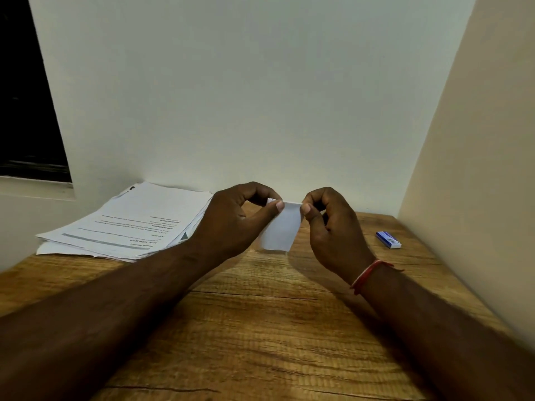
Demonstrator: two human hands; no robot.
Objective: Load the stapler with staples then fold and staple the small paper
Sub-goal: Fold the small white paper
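Both hands are holding the paper (pixel 282 230) up over the far middle of the table (pixel 260 328). I am pinching its top edge, the left hand (pixel 231 221) at the left corner between thumb and curled forefinger and the right hand (pixel 333 227) at the right corner in the same way, with the other fingers curling in loosely behind. The paper is hanging down from that edge, clear of the table top. I cannot tell whether it is a single layer or already doubled over, so I am judging the fold to be the step in hand, either starting or being creased along the top. No stapler is showing anywhere in view, so I am unable to say whether it is loaded. The staple box (pixel 388 240) is lying near the right edge toward the far right corner, well apart from the hands, and I cannot tell whether it is open. A stack of sheets (pixel 130 224) is sitting at the far left corner, just beside my left hand. I am judging the stapling as not yet done, though a staple would be too small to make out here. Remaining, by my reckoning, are finishing the fold, bringing the stapler in and pressing it through.
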